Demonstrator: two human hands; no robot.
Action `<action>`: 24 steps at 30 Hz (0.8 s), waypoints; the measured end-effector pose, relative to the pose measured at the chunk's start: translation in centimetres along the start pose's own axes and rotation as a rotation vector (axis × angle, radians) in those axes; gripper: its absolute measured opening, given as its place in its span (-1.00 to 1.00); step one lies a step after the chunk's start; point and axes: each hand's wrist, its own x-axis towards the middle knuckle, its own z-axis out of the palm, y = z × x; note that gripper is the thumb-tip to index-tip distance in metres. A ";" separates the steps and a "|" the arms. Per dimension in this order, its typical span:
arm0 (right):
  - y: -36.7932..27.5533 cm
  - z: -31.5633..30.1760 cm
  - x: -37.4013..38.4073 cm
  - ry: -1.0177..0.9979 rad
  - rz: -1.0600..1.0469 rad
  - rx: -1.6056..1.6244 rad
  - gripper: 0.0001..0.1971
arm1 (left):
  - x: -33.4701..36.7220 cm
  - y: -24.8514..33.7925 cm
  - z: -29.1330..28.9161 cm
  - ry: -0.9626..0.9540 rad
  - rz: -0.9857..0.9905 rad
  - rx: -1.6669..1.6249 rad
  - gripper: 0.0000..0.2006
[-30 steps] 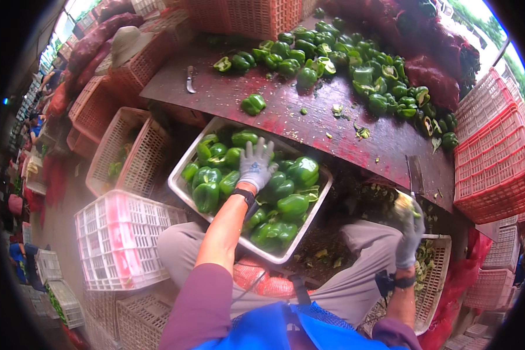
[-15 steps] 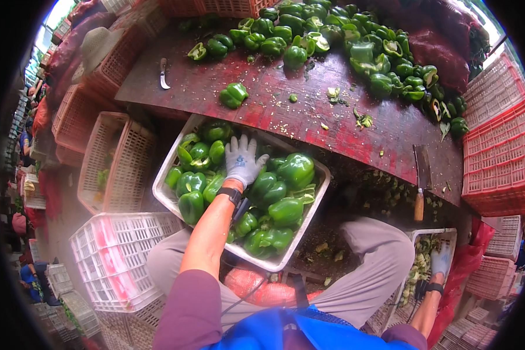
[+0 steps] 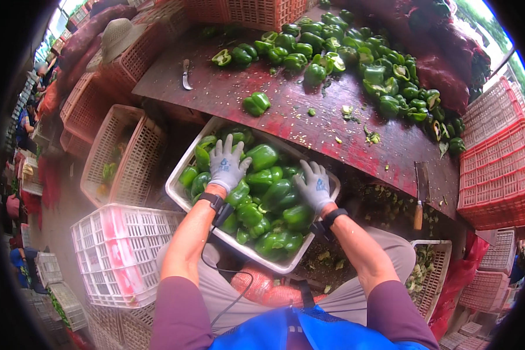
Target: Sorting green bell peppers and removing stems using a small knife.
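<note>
A white plastic crate full of green bell peppers sits tilted between my knees, against the table's near edge. My left hand, in a grey glove, lies spread on the peppers at the crate's left side. At the right side my right hand, gloved too, rests with its fingers apart on the peppers beside the rim. Neither hand grips anything that I can see. One whole pepper stands on the red, worn table beyond the crate.
Many peppers, some cut open, are heaped at the table's back. A curved knife lies far left; a wooden-handled cleaver overhangs the right edge. Baskets stand left, red crates right. A crate of trimmings is by my right knee.
My right hand has come from the trimmings crate at lower right to the pepper crate. My left hand stays on the peppers, its fingers spread. The whole view has shifted slightly.
</note>
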 end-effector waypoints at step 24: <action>-5.3 -0.1 -4.2 -0.021 -0.203 -0.167 -0.28 | -9.7 -5.4 -6.6 -0.383 -0.245 -0.248 -0.35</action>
